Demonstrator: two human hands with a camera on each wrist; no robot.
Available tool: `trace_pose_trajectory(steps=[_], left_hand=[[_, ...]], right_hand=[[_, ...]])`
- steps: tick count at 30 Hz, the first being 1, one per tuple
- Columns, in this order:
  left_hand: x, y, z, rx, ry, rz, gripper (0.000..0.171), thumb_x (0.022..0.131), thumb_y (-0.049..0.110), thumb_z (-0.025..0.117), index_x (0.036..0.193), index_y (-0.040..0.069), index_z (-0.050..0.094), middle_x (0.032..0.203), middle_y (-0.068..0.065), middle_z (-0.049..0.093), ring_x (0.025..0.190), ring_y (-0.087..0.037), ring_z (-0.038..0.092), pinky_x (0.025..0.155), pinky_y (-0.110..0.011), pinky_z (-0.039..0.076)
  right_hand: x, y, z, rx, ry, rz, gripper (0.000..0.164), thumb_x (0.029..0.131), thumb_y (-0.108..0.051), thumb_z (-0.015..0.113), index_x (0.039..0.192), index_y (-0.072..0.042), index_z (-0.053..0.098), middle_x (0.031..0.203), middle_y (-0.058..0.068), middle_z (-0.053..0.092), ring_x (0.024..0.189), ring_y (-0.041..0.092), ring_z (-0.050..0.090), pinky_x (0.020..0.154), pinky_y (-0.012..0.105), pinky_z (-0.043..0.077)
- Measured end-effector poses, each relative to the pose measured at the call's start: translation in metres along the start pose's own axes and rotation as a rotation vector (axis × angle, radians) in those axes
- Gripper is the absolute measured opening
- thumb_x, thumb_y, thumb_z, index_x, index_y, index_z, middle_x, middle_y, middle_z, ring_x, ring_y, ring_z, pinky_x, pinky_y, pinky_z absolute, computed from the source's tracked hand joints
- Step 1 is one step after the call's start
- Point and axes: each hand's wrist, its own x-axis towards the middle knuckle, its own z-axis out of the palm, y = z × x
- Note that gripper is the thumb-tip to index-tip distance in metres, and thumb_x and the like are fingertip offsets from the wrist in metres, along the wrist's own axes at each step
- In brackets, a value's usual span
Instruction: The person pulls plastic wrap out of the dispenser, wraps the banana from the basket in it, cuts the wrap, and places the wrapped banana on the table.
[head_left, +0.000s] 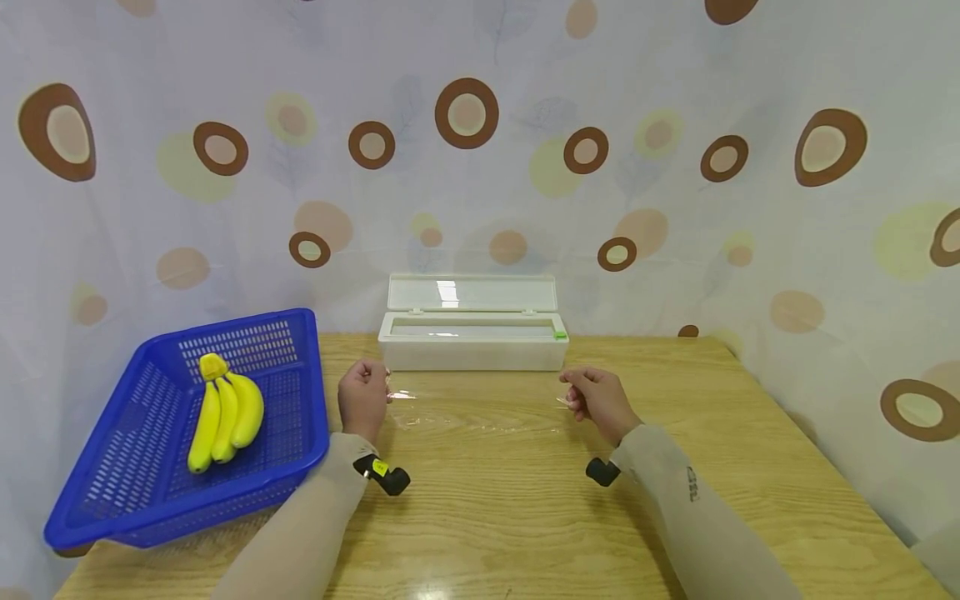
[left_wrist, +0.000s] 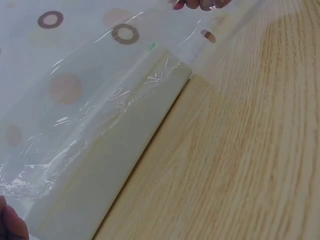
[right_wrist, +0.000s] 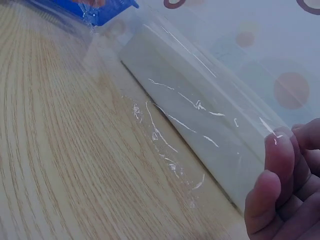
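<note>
A sheet of clear plastic wrap [head_left: 480,415] stretches between both hands above the table. My left hand [head_left: 364,400] pinches its left side; in the left wrist view only a bit of that hand's fingers [left_wrist: 12,222] shows at the lower corner. Its right side is pinched by my right hand [head_left: 597,402], with thumb and curled fingers [right_wrist: 280,155] close up in the right wrist view. Behind the sheet stands a long white wrap dispenser box [head_left: 472,354], its lid [head_left: 487,293] raised. A small green slider [head_left: 559,335] sits at the box's right end.
On the left, a blue plastic basket [head_left: 321,400] holds a bunch of yellow bananas [head_left: 225,412]. The wooden table [head_left: 480,517] extends under both forearms. A patterned curtain [head_left: 480,192] hangs behind and along the sides.
</note>
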Motion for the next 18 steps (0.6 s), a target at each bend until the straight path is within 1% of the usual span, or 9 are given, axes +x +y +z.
trace_pose_trajectory(steps=[4, 8, 10, 14, 17, 18], left_hand=[[-0.001, 0.0, -0.001, 0.014, -0.003, 0.005, 0.018, 0.091, 0.008, 0.054, 0.076, 0.0, 0.059, 0.051, 0.005, 0.053, 0.048, -0.011, 0.054, 0.047, -0.02, 0.048], [-0.003, 0.0, -0.003, 0.018, -0.003, 0.018, 0.018, 0.091, 0.008, 0.055, 0.075, 0.0, 0.059, 0.054, -0.004, 0.057, 0.049, -0.013, 0.055, 0.046, -0.02, 0.048], [-0.005, 0.0, -0.004, 0.017, -0.005, 0.023, 0.018, 0.091, 0.009, 0.055, 0.076, 0.0, 0.059, 0.055, -0.006, 0.058, 0.049, -0.013, 0.055, 0.046, -0.019, 0.048], [-0.007, 0.0, -0.006, 0.019, -0.021, 0.024, 0.018, 0.092, 0.009, 0.055, 0.077, -0.001, 0.059, 0.053, 0.0, 0.055, 0.049, -0.011, 0.054, 0.046, -0.019, 0.048], [-0.009, -0.001, -0.007, 0.029, -0.028, 0.022, 0.017, 0.092, 0.009, 0.054, 0.079, 0.0, 0.059, 0.052, 0.007, 0.052, 0.049, -0.006, 0.052, 0.047, -0.018, 0.048], [-0.009, -0.001, -0.007, 0.03, -0.028, 0.023, 0.017, 0.092, 0.009, 0.054, 0.078, 0.0, 0.059, 0.052, 0.008, 0.052, 0.049, -0.005, 0.051, 0.047, -0.018, 0.048]], right_hand=[[-0.003, 0.0, 0.0, 0.012, -0.009, 0.002, 0.036, 0.106, -0.027, 0.051, 0.121, 0.005, 0.059, 0.066, -0.006, 0.056, 0.057, 0.005, 0.051, 0.052, 0.019, 0.048], [-0.007, -0.001, 0.001, 0.018, -0.011, 0.008, 0.036, 0.106, -0.026, 0.05, 0.122, 0.006, 0.057, 0.067, -0.006, 0.056, 0.057, 0.005, 0.05, 0.052, 0.019, 0.047], [-0.007, 0.0, 0.0, 0.016, -0.01, 0.018, 0.037, 0.106, -0.025, 0.05, 0.124, 0.006, 0.056, 0.067, -0.006, 0.056, 0.057, 0.005, 0.05, 0.052, 0.019, 0.047], [-0.01, 0.002, 0.0, 0.005, -0.017, 0.016, 0.038, 0.107, -0.025, 0.05, 0.125, 0.008, 0.054, 0.068, -0.006, 0.055, 0.057, 0.006, 0.051, 0.052, 0.02, 0.047], [-0.012, 0.003, -0.001, -0.001, -0.028, 0.009, 0.038, 0.107, -0.027, 0.049, 0.125, 0.007, 0.055, 0.069, -0.006, 0.056, 0.058, 0.006, 0.051, 0.054, 0.021, 0.048], [-0.012, 0.003, -0.001, 0.002, -0.03, 0.009, 0.038, 0.107, -0.027, 0.05, 0.124, 0.006, 0.055, 0.069, -0.006, 0.056, 0.058, 0.006, 0.052, 0.054, 0.021, 0.048]])
